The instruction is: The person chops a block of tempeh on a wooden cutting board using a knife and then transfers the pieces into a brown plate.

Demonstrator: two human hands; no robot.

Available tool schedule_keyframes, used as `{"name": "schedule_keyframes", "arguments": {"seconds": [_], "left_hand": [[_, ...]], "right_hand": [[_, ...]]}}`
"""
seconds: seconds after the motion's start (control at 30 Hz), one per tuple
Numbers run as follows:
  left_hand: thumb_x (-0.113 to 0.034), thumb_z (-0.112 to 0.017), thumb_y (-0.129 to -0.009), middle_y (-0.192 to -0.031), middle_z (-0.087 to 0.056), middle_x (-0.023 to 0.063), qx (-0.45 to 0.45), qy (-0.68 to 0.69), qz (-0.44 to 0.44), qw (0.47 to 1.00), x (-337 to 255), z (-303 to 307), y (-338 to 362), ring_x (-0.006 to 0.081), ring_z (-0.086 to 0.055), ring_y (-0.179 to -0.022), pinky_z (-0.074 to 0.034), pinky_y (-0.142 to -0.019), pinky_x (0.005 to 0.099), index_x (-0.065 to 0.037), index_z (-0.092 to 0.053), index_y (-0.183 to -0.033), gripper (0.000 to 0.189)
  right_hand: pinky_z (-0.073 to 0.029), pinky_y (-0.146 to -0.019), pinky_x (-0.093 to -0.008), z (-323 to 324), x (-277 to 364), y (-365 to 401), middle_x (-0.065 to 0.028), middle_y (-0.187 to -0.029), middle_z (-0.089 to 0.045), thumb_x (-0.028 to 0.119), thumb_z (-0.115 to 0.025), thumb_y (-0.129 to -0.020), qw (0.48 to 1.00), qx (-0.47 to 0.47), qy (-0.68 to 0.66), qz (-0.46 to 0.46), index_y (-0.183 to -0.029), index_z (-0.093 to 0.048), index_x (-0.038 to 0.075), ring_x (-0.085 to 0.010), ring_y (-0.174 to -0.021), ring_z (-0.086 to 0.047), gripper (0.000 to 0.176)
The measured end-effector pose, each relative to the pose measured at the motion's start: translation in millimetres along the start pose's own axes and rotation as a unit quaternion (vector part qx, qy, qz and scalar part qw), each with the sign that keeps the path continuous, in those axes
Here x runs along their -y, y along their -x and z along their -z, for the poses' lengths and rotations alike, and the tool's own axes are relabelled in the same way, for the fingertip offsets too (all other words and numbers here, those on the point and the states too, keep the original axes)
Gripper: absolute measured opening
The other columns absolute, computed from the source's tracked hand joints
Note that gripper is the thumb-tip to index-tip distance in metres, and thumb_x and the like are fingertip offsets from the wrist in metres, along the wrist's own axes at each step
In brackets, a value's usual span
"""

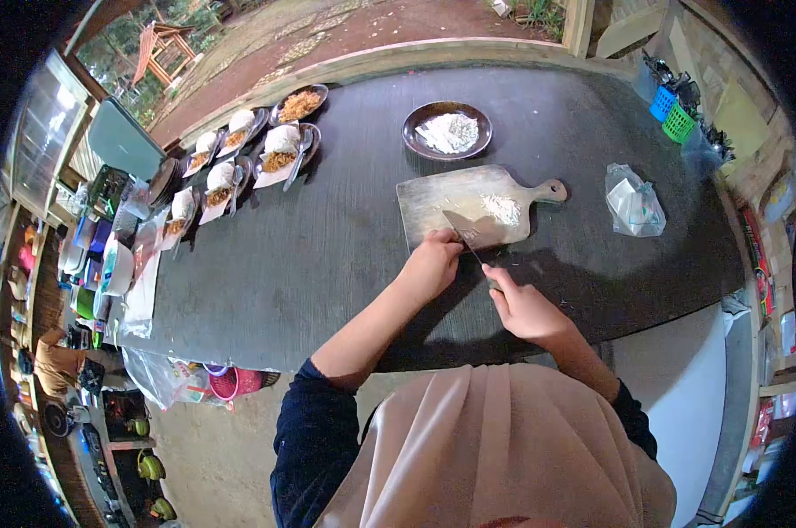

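Observation:
My right hand (528,310) is wrapped round the handle of a knife (461,232), its blade slanting up and left over the near edge of a wooden cutting board (429,195). My left hand (433,264) is closed at that near edge, fingers bent beside the blade; whatever they press on is hidden. Small white chopped pieces (502,209) lie in a heap on the board's right part, with a few more by the blade. Beyond the board, a dark round plate (410,139) holds a pile of white pieces (451,132).
Several plates with rice (282,139) and brown food stand at the back left, some with spoons. A crumpled plastic bag (635,204) lies right of the board. Green (678,123) and blue baskets stand far right. Containers (116,268) crowd the left end; a person (59,361) is beyond.

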State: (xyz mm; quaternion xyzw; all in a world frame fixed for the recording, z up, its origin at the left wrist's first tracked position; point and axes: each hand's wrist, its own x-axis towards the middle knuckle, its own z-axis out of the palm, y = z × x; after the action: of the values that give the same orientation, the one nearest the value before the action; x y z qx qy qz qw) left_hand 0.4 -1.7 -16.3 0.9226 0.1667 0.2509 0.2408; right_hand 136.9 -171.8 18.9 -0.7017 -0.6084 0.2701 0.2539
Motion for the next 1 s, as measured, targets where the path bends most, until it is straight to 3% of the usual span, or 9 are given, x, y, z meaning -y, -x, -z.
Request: {"name": "schedule_keyframes", "arguments": {"seconds": [0.03,0.2,0.37,0.43,0.5,0.67,0.7,0.9,1.0], "left_hand": [[-0.001,-0.058,-0.074,-0.095,-0.059,0.0181,0.000,0.000,0.002,1.000,-2,1,0,0.0368,-0.057,-0.092,-0.047,-0.083,0.0423,0.001,-0.065,-0.086,0.014],[-0.002,-0.059,-0.074,-0.096,-0.059,0.0168,0.020,-0.012,0.006,1.000,0,2,0,0.0367,-0.056,-0.092,-0.047,-0.083,0.0418,0.001,-0.064,-0.087,0.014],[-0.002,-0.058,-0.075,-0.097,-0.060,0.0163,0.007,-0.011,-0.003,1.000,2,-2,2,0.0366,-0.056,-0.092,-0.047,-0.083,0.0413,0.001,-0.064,-0.088,0.015],[-0.001,-0.058,-0.075,-0.098,-0.060,0.0162,0.005,-0.016,0.000,1.000,3,-1,-1,0.0366,-0.056,-0.092,-0.047,-0.084,0.0412,0.001,-0.064,-0.088,0.015],[-0.001,-0.058,-0.075,-0.099,-0.060,0.0165,0.015,-0.011,0.001,1.000,2,-1,0,0.0367,-0.056,-0.093,-0.047,-0.084,0.0413,0.001,-0.064,-0.089,0.016],[-0.001,-0.057,-0.074,-0.099,-0.060,0.0167,0.010,-0.015,0.017,1.000,1,-3,2,0.0367,-0.056,-0.094,-0.047,-0.085,0.0419,0.001,-0.064,-0.092,0.019],[-0.001,-0.057,-0.074,-0.099,-0.060,0.0167,0.010,-0.015,0.013,1.000,1,-3,2,0.0366,-0.056,-0.094,-0.047,-0.085,0.0421,0.001,-0.064,-0.092,0.019],[-0.001,-0.057,-0.073,-0.099,-0.060,0.0152,0.019,-0.032,-0.009,0.999,4,-2,1,0.0361,-0.056,-0.093,-0.047,-0.086,0.0414,0.000,-0.064,-0.094,0.021],[0.000,-0.057,-0.073,-0.099,-0.059,0.0140,0.028,-0.063,-0.010,0.998,1,1,1,0.0354,-0.055,-0.094,-0.047,-0.086,0.0402,-0.001,-0.064,-0.094,0.022]], "right_hand": [[-0.044,-0.056,-0.0551,0,2,-5,-0.0265,-0.071,-0.060,0.017,-0.047,-0.094,0.999,-0.035,-0.002,0.030,-0.128,-0.037,0.011,-0.0467,-0.062,-0.058,0.037],[-0.046,-0.062,-0.0504,32,-6,7,-0.0263,-0.080,-0.062,0.018,-0.044,-0.095,0.998,0.019,-0.002,0.057,-0.130,-0.036,0.010,-0.0444,-0.074,-0.060,0.037],[-0.047,-0.074,-0.0487,27,16,-5,-0.0291,-0.100,-0.060,0.017,-0.045,-0.095,0.991,0.073,-0.063,-0.097,-0.132,-0.036,0.011,-0.0450,-0.090,-0.059,0.038],[-0.048,-0.074,-0.0487,27,3,2,-0.0286,-0.100,-0.060,0.017,-0.046,-0.095,0.993,0.046,-0.073,-0.076,-0.132,-0.036,0.012,-0.0453,-0.090,-0.059,0.039],[-0.047,-0.068,-0.0487,17,-16,8,-0.0272,-0.097,-0.061,0.018,-0.046,-0.095,0.989,-0.062,-0.046,0.124,-0.132,-0.036,0.013,-0.0450,-0.085,-0.060,0.039],[-0.045,-0.059,-0.0479,28,9,-2,-0.0246,-0.073,-0.061,0.021,-0.045,-0.096,0.993,0.057,-0.056,-0.088,-0.132,-0.037,0.017,-0.0433,-0.066,-0.061,0.038],[-0.046,-0.061,-0.0468,38,13,-1,-0.0254,-0.075,-0.061,0.022,-0.045,-0.096,0.986,0.082,-0.085,-0.119,-0.133,-0.036,0.016,-0.0437,-0.068,-0.061,0.039],[-0.047,-0.069,-0.0460,26,-17,10,-0.0276,-0.087,-0.061,0.022,-0.044,-0.096,0.998,0.022,-0.060,0.012,-0.135,-0.035,0.015,-0.0441,-0.081,-0.061,0.040],[-0.047,-0.080,-0.0426,41,15,1,-0.0246,-0.105,-0.061,0.020,-0.045,-0.096,0.979,0.108,-0.069,-0.161,-0.134,-0.036,0.014,-0.0420,-0.095,-0.060,0.040]]}}
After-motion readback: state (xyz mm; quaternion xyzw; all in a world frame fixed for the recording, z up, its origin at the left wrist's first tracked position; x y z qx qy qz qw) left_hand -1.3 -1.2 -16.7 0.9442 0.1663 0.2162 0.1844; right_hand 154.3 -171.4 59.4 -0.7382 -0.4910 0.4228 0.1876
